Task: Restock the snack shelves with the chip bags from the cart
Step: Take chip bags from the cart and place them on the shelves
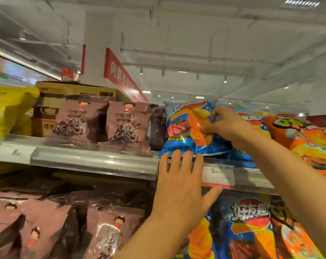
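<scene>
So the blue chip bag point(188, 128) is up on the top shelf point(95, 157), standing on its bottom edge right at the front lip and leaning back a bit. My right hand point(227, 124) has it from the 3 o'clock side: fingers point(207, 130) curled in and pinching the front of the bag around the middle, foil crinkled under them. My left hand point(180, 182) is at 6 o'clock from the bag, flat and wide open with all the fingers spread, tips just reaching the bag's bottom edge where it meets the shelf lip, not holding anything. Thumb sticks out to the side under the price tag point(218, 174), which reads 5-something.

Further blue bags of the same kind sit behind my right wrist, and at 3 o'clock there's an orange chip bag point(304, 139). At 9 o'clock the pink-brown chocolate snack bags point(126, 122) stand in a row, then a cardboard box point(76, 90) behind them and a yellow bag point(7, 111) at the far end. Down at 6 o'clock, the lower shelf has more pink bags and another blue chip bag point(248, 227). Whole view's a bit blurry.
</scene>
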Motion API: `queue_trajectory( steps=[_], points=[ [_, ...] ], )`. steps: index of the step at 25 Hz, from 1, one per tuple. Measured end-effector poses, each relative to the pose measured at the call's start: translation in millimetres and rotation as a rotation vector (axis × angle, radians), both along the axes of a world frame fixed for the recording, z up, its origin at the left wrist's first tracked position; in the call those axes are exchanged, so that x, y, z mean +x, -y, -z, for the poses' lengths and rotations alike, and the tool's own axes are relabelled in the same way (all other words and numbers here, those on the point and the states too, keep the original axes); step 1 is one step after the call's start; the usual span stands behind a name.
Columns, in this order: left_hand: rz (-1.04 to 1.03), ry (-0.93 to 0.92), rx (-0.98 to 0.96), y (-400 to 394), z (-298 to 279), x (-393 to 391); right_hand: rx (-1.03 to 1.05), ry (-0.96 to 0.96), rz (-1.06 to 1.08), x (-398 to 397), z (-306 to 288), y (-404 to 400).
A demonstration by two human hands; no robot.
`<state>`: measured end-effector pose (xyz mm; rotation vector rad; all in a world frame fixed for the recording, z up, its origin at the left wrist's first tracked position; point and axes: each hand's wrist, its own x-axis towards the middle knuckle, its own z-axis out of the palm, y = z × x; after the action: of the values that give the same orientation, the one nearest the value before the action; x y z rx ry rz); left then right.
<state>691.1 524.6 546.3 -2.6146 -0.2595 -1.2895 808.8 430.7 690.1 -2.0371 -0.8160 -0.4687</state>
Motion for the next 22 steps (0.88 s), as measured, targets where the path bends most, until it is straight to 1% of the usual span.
queue_trajectory(
  steps=[3,6,7,9,12,15,17,18,20,22],
  points=[
    [0.041,0.007,-0.034,-2,-2,-2,-0.049,-0.111,0.007,-8,-7,7],
    [0.104,0.036,-0.049,3,-8,-2,0.050,-0.284,-0.029,-11,-15,10],
    [0.138,0.053,-0.051,5,-13,-1,0.034,-0.302,-0.031,-10,-16,9],
    [0.180,0.069,-0.068,9,-27,5,-0.072,-0.291,-0.026,-10,-10,3],
    [0.144,-0.037,-0.102,7,-45,17,-0.178,-0.301,-0.035,-8,-5,3],
    [0.125,-0.142,-0.112,1,-43,26,-0.163,-0.228,-0.087,-4,-20,9],
    [0.136,-0.140,-0.114,-3,-37,28,-0.137,-0.120,-0.064,2,-34,7],
    [0.144,-0.131,-0.118,-4,-35,28,-0.157,-0.064,-0.058,4,-40,5],
    [0.152,-0.139,-0.117,-6,-32,29,-0.230,0.005,-0.075,12,-48,-2],
    [0.143,-0.156,-0.098,-5,-29,30,-0.400,0.078,-0.025,20,-51,-10]
  ],
)
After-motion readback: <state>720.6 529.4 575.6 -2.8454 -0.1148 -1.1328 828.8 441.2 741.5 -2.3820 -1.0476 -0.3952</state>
